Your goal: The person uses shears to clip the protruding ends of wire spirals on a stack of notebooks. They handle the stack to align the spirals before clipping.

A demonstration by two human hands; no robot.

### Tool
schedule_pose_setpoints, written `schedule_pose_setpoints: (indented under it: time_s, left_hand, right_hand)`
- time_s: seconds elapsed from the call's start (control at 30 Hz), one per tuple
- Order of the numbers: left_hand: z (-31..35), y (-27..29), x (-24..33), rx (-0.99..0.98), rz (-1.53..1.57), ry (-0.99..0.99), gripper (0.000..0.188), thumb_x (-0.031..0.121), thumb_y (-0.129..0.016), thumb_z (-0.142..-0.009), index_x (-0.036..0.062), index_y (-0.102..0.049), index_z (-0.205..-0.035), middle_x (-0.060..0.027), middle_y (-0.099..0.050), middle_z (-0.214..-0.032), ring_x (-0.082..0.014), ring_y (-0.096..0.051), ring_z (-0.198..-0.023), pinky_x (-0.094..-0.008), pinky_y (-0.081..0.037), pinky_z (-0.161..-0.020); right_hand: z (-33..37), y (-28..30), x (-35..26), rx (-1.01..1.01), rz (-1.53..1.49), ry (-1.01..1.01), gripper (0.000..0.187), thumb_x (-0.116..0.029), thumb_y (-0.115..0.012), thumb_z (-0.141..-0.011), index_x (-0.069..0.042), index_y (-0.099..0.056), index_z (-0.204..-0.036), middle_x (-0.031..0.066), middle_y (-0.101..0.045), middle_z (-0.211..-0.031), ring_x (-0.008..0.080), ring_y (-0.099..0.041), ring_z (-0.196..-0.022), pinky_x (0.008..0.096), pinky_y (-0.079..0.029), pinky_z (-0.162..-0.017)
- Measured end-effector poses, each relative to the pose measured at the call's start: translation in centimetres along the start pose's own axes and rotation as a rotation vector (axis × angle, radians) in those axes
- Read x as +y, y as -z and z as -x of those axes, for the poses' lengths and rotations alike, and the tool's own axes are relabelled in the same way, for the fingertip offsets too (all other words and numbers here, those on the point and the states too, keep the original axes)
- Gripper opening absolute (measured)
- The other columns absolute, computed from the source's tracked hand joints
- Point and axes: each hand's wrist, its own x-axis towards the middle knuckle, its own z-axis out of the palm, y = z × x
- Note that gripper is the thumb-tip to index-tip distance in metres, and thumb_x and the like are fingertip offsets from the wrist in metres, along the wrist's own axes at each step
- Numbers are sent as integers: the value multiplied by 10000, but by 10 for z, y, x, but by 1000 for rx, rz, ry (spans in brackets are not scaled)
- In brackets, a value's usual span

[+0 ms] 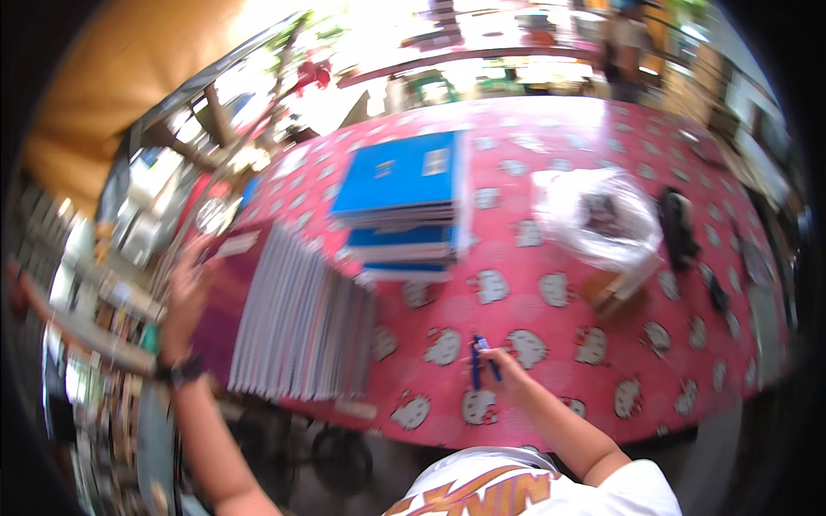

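Pen (476, 366) pinched in right hand (508, 376) | bare tablecloth (456, 303) beyond | left hand (183, 301) unclenched against notebooks (301, 318) by tablecloth edge

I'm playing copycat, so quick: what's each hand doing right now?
Left hand: at the purple book; too blurry to tell whether it's gripping.
Right hand: closed, holding a blue pen.
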Motion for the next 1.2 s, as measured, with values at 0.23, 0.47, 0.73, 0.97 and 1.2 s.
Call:
schedule_pose_setpoints:
  time_s: [0.23,0.47,0.73,0.97,1.2]
  left_hand:
    - [13,-9,-16,-151,-340,66,775,575,-650,-763,50,-478,-1307,-179,-451,-1363,-302,-384,-1301,-393,-297,-1078]
    - [36,8,20,-241,-484,87,838,627,-616,-748,98,-421,-1368,-172,-349,-1440,-324,-243,-1374,-439,-209,-1111]
    - [91,-11,-10,202,-218,-10,346,315,-540,-921,12,-676,-1020,-143,-627,-1110,-248,-568,-1086,-350,-425,-936]
    - [102,-28,-21,463,-65,-19,328,213,-504,-916,-57,-685,-873,-154,-662,-980,-241,-616,-968,-332,-456,-884]
    - [110,-47,-32,725,-161,-49,452,232,-347,-918,-65,-629,-725,-163,-665,-883,-257,-607,-909,-363,-446,-861]
  right_hand:
    - [-10,-131,-21,-288,764,423,449,-246,-600,-877,-85,-498,-1283,33,-553,-967,134,-528,-873,283,-437,-760]
    - [-21,-245,-22,-757,1205,1203,496,-116,-688,-738,-76,-544,-1211,120,-568,-1071,283,-546,-912,373,-470,-804]
    - [-37,-291,3,-716,1190,1474,514,-120,-703,-698,-97,-563,-1191,102,-558,-1075,256,-531,-848,369,-444,-739]
    - [-42,-291,7,-642,1310,1519,528,-133,-688,-699,-118,-546,-1207,82,-542,-1086,231,-519,-853,366,-421,-731]
    - [-41,-295,6,-662,1271,1538,533,-106,-693,-675,-100,-564,-1192,75,-561,-1034,238,-527,-817,340,-446,-701]
